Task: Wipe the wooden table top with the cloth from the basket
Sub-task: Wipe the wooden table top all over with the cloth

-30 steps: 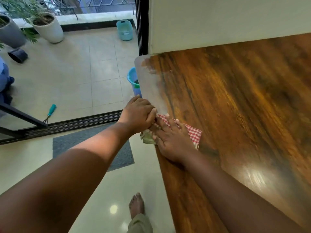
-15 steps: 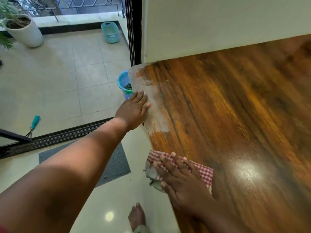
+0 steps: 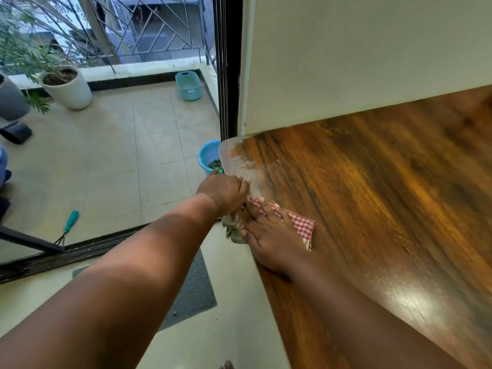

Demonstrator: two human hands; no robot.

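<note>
Right hand (image 3: 269, 241), fingers spread flat, presses checked cloth (image 3: 300, 227) on wooden table (image 3: 386, 209) edge. Left hand (image 3: 223, 194), fingers curled, grips the cloth's hanging end. Blue bucket (image 3: 207, 155) stands beyond the table's corner.

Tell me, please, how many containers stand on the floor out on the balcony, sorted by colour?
Teal or blue tubs: 2, the basket by the far wall and the bucket beside the table corner.
White plant pots: 1.
Grey plant pots: 1, partly cut off at the left edge.
Total: 4.
</note>
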